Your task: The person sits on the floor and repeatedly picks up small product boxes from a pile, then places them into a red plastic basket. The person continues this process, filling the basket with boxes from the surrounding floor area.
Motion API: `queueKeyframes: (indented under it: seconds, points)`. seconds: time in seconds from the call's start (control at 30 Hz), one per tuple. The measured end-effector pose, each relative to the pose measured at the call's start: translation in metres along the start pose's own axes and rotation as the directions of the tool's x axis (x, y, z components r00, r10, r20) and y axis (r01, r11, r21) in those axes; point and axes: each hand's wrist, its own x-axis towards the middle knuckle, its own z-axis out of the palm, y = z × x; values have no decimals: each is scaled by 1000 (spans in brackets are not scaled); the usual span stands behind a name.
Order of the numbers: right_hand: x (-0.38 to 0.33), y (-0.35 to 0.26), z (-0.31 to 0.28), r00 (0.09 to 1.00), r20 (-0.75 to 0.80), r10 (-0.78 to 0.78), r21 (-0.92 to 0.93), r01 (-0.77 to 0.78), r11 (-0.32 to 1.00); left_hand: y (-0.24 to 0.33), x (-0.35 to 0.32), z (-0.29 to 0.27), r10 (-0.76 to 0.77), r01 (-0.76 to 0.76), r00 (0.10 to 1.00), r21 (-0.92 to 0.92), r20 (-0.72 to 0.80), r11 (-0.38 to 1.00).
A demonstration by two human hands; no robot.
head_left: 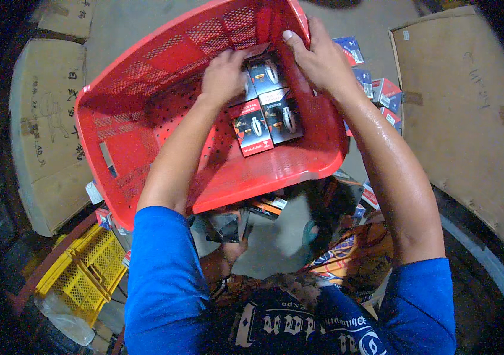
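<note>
A red plastic basket (216, 192) with perforated walls tilts in front of me. My right hand (323, 59) is closed over its right rim, thumb on the inner side. Inside the basket, my left hand (225, 77) reaches to the back of a small group of cardboard boxes, its fingers bent around a box (249, 87) that is partly hidden under it. Next to that stand a red and black box (252, 130), a black box (284, 118) and another dark box (265, 72), each printed with a silver shaker. The left fingertips are partly hidden.
Below the basket, another person's hand (234, 251) is beside a dark box (228, 225). Several red and blue boxes (386, 93) lie beyond my right arm. Large brown cartons stand at left (51, 136) and right (459, 112). A yellow crate (89, 272) sits lower left.
</note>
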Motion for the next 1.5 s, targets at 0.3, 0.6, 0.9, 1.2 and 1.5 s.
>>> queueKeyframes:
  seconds: [0.3, 0.6, 0.9, 1.2, 1.5]
  points:
    - [7, 14, 7, 999, -41, -17, -153, 11, 988, 10, 21, 18, -266, 192, 874, 213, 407, 958]
    - [14, 25, 6, 996, -12, -87, -64, 86, 994, -79, -90, -36, -631, 521, 644, 356, 432, 775]
    - [15, 29, 6, 985, -44, -169, -139, 161, 977, -118, -169, -14, -288, 37, 819, 455, 497, 890]
    - [25, 40, 10, 984, 4, -179, -71, 178, 981, -164, -134, -6, -345, 240, 928, 488, 137, 839]
    - [26, 46, 11, 978, -6, -208, -54, 208, 977, -155, -141, -33, -266, 227, 960, 326, 82, 918]
